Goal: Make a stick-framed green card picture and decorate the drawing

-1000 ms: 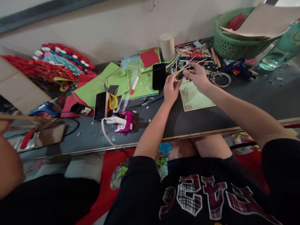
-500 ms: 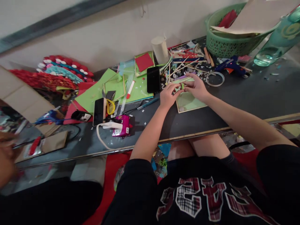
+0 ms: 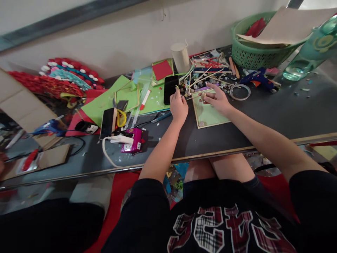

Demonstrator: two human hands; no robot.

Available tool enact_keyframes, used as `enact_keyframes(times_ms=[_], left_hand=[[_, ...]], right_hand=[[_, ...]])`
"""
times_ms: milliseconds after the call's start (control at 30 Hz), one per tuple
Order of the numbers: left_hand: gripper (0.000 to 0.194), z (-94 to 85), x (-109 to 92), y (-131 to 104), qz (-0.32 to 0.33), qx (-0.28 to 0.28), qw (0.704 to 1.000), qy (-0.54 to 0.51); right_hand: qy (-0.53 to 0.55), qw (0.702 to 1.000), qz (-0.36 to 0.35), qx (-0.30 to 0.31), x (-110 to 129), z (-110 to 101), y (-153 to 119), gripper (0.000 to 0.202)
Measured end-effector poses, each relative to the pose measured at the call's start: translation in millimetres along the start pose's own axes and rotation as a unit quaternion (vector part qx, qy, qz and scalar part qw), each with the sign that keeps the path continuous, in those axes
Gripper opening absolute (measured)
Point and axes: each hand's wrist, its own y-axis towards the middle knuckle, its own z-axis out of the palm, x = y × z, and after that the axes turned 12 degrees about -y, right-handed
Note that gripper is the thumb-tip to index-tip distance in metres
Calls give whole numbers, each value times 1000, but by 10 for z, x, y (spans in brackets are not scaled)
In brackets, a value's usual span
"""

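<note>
Though messy, dark table, pale wall.

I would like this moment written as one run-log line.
left hand: near black phone, grip unclear | right hand: pinching small piece over framed green panel | hands: apart

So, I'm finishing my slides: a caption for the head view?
Right hand pinches a small piece over a framed green panel, left hand near a black phone.

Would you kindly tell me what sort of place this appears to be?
It looks like a craft workspace, judging by the green paper, a marker and what seems to be a glue gun on the cluttered bench.
</note>
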Motion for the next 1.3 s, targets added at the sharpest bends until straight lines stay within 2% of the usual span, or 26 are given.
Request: enact_keyframes(times_ms=[100, 233, 433, 500, 633, 733, 967, 1300], left_hand=[[35, 32, 98, -6, 13, -13, 1000, 21], [30, 7, 29, -13, 30, -10, 1000, -2], [37, -111, -56, 50, -35, 37, 998, 29], [39, -151, -108, 82, -11, 73, 997, 23], [49, -181, -284, 108, 69, 207, 976, 9], [46, -163, -372, 92, 102, 250, 963, 12], [30, -127, -332, 55, 119, 234, 965, 25], [24, -159, -450, 24, 123, 206, 970, 30]], right_hand=[[-3, 1000, -5, 11, 4, 3, -6, 83], [-36, 999, -5, 20, -1, -5, -5, 81], [-64, 997, 8, 32, -5, -35, 3, 84], [-70, 997, 3, 44, -16, -47, 9, 86], [-89, 995, -6, 55, -37, -45, 23, 87], [-105, 993, -5, 54, -36, -25, 23, 86], [-181, 982, 1, 56, -9, -3, -16, 81], [-180, 983, -2, 39, -19, -3, -15, 77]])
